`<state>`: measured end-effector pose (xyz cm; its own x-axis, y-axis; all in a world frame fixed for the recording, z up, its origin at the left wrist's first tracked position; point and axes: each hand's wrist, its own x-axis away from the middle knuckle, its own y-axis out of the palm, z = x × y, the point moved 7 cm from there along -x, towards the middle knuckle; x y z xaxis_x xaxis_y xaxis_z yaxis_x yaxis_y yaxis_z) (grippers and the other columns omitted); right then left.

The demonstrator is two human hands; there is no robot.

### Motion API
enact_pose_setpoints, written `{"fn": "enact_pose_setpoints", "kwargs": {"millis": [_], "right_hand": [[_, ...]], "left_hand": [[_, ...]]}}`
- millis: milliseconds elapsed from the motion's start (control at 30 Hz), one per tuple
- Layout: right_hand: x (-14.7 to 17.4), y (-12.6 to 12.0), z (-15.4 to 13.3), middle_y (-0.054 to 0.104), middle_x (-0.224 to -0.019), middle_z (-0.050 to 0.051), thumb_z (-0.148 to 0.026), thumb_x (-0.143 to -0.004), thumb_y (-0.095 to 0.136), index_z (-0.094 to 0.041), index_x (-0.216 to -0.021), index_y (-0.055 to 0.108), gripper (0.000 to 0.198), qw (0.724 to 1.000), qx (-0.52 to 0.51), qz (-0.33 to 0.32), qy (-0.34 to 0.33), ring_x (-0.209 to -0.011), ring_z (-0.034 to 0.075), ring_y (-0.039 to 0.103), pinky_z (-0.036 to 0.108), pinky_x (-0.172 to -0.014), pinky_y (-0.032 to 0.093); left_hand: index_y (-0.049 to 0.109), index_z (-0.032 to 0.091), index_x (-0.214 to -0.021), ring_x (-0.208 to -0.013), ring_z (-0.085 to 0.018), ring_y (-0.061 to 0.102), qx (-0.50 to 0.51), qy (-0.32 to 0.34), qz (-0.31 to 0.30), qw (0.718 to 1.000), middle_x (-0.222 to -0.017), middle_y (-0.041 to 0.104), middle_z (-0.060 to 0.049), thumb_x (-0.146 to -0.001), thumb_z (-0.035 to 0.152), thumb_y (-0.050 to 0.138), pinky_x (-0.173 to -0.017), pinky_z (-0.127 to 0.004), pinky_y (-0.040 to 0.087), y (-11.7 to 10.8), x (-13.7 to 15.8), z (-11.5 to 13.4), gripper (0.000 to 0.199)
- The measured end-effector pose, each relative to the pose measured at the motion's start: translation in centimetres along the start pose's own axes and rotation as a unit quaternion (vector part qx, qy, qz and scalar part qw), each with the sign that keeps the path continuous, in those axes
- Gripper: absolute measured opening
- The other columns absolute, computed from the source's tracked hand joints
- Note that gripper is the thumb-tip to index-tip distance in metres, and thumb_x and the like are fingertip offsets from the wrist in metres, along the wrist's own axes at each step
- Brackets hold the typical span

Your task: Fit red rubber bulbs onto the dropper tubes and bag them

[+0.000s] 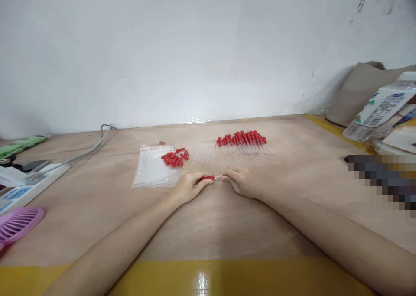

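Right of the flat clear plastic bag [151,168], the left hand [192,186] pinches a small red cylindrical bulb [207,177]; the right hand [242,182] grips a thin clear tube [218,177], its end seemingly inside the bulb. Loose red bulbs [173,161] heap at the bag's right edge; bare clear tubes [202,153] lie beside it, red-topped tubes [245,143] farther right.

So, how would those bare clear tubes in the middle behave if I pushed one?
The clear tubes look slender, so each is probably light and perhaps fragile; the material is unclear. Lying straight, side by side, one might roll into its neighbour.
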<state>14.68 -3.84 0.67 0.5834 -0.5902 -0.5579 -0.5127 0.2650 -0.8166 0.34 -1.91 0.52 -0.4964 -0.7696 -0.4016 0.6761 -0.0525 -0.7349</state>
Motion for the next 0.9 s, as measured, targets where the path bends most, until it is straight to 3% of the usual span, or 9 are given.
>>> {"fn": "enact_pose_setpoints", "kwargs": {"millis": [633, 900], "right_hand": [[0.5, -1.2, -1.0, 0.053, -0.066, 0.002, -0.018, -0.091, 0.036, -0.017, -0.074, 0.056, 0.026, 0.994, 0.068, 0.049, -0.066, -0.059, 0.011, 0.042, 0.022, -0.054, 0.028], [0.5, -0.8, -0.8, 0.054, -0.065, 0.002, -0.022, -0.091, 0.037, -0.017, -0.076, 0.057, 0.026, 0.998, 0.036, 0.052, -0.031, -0.058, 0.011, 0.044, 0.023, -0.054, 0.029]], "left_hand": [[0.067, 0.018, -0.092, -0.052, -0.011, 0.054, 0.038, -0.063, -0.054, 0.996, -0.058, 0.059, 0.002, -0.085, 0.038, 0.049, -0.050, -0.020, 0.043, 0.5, 0.3, -0.5, 0.028], [0.068, 0.020, -0.090, -0.069, -0.014, 0.062, -0.003, 0.005, -0.013, 1.000, -0.082, 0.070, -0.002, -0.083, 0.036, 0.054, -0.064, -0.024, 0.049, 0.2, 0.4, 0.3, 0.023]]}}
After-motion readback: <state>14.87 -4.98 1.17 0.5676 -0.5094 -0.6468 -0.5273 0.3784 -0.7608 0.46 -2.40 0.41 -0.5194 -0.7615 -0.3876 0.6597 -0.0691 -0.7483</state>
